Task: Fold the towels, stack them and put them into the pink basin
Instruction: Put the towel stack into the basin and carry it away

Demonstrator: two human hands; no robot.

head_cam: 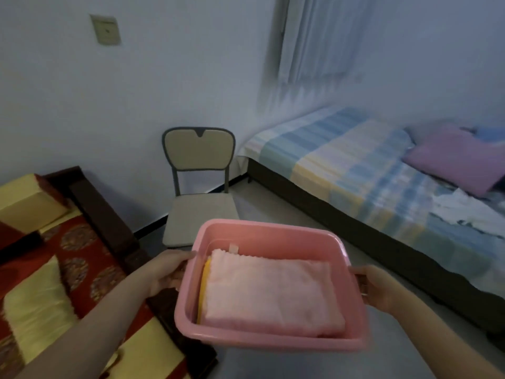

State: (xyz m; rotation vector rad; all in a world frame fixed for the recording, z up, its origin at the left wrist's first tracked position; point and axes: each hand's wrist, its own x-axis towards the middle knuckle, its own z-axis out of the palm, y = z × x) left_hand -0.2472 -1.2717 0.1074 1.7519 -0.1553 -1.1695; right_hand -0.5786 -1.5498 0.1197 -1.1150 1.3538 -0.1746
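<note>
The pink basin (273,231) was held in the air over a strip of bare grey floor (262,203), with open floor running between the wooden-framed sofa (103,212) on the left and the bed (355,170) on the right. One chair (199,214) stood just beyond the basin's far rim, its back to the wall. The left hand (164,272) gripped the basin's left rim, and the right hand (379,285) was curled round the right handle. Inside lay two folded towels in one stack: a pink towel (267,291) on top, filling most of the bottom, and a yellow towel (204,288) beneath it, only its left edge showing. One purple pillow (459,157) rested on the bed.
</note>
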